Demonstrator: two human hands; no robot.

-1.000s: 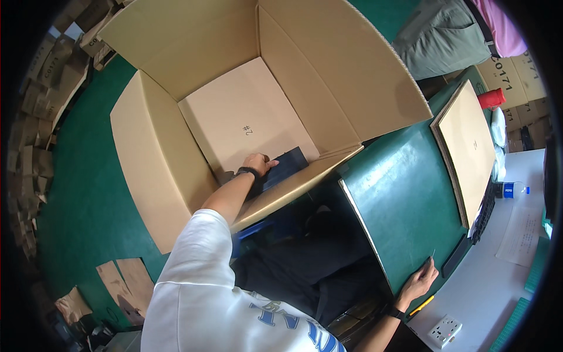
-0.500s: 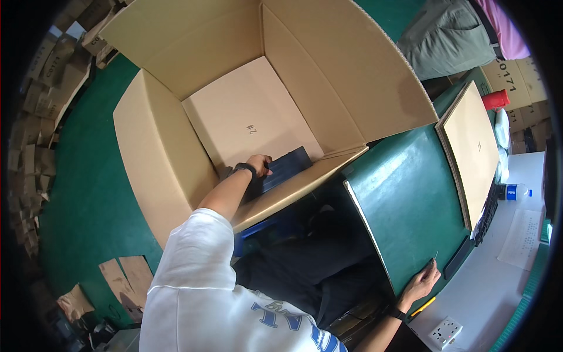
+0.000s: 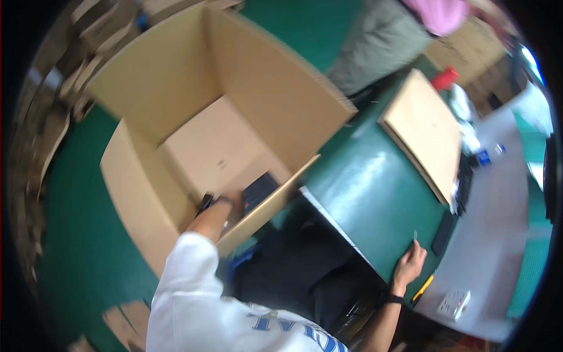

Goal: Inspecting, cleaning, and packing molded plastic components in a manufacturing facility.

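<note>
A large open cardboard box (image 3: 134, 186) stands left of the table. My left hand (image 3: 236, 201), blurred, reaches down inside it beside a dark flat panel (image 3: 259, 192) near the closest wall. Its fingers are smeared, so whether they grip the panel is unclear. My right hand (image 3: 409, 264) rests at the green tabletop's near right side, fingers closed in a pinch. From the fingertips a thin, pale pin-like tool (image 3: 415, 235) sticks up; its exact kind is too small to make out.
On the green table (image 3: 358, 193) lies a stack of cardboard sheets (image 3: 425, 132). A black bar (image 3: 444, 233), a yellow cutter (image 3: 423, 288) and a white power socket (image 3: 454, 305) are near my right hand. Another person (image 3: 375, 47) stands across the table.
The whole view has shifted and blurred. My left hand is still low inside the box by the dark panel. The right hand keeps its pinch on the thin tool.
</note>
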